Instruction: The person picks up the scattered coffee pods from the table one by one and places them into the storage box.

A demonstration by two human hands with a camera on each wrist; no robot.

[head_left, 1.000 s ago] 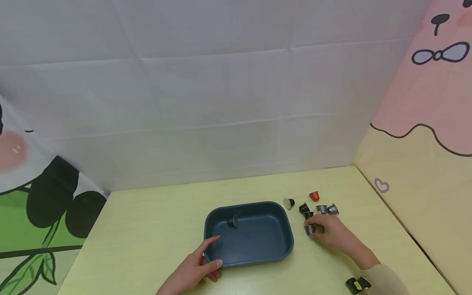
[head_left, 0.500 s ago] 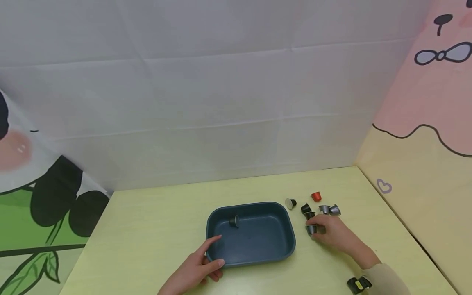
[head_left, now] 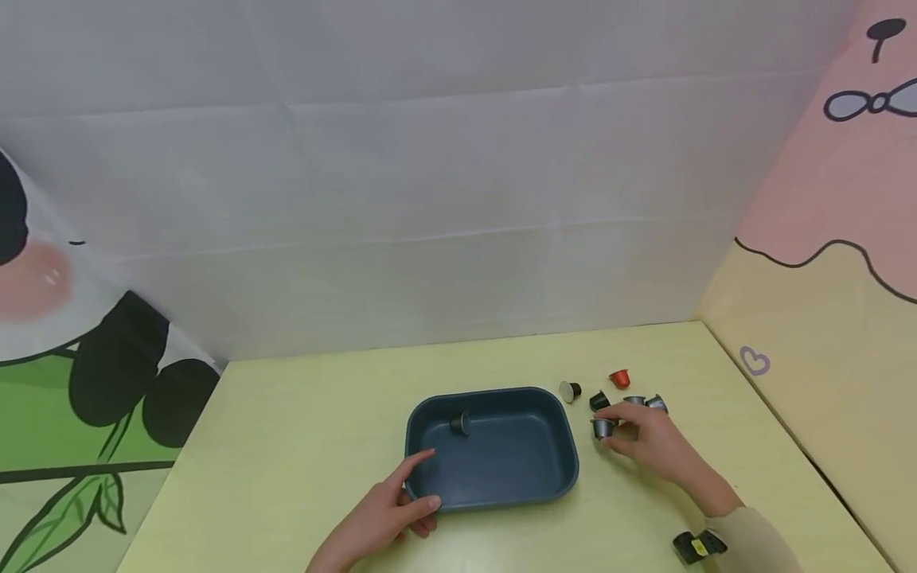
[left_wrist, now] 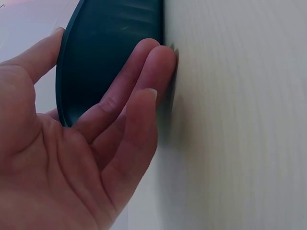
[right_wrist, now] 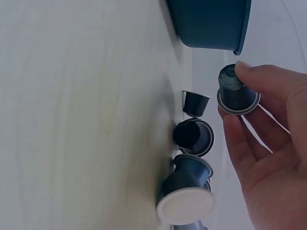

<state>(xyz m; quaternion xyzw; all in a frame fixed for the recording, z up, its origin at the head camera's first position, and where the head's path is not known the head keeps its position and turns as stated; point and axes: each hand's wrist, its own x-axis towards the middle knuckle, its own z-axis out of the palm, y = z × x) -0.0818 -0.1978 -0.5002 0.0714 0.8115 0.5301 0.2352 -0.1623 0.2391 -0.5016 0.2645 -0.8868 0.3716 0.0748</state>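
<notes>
My left hand [head_left: 376, 513] holds the near left corner of a dark blue tray [head_left: 501, 506]. Its index finger reaches over the rim, the thumb lies at the front edge, and the other fingers [left_wrist: 160, 62] sit against the outer wall. Beside the tray's right end, my right hand [head_left: 652, 442] pinches a dark silver coffee capsule [right_wrist: 237, 93] between thumb and fingertips, raised off the table with its rim toward the fingers. One dark capsule [head_left: 460, 423] lies on its side inside the tray, near the back wall.
Past the right hand lie several more capsules: a red one [head_left: 620, 379], a black one with a cream lid [head_left: 570, 391], a black one [head_left: 598, 400] and silver ones [head_left: 656, 403] partly behind the fingers. White cloth [head_left: 430, 302] hangs behind the table; a printed panel [head_left: 802, 358] borders its right side.
My right hand has lifted the silver capsule and shifted slightly away from me, now overlapping the silver capsules behind. The left hand stays at the tray corner. The head view has shifted a little.
</notes>
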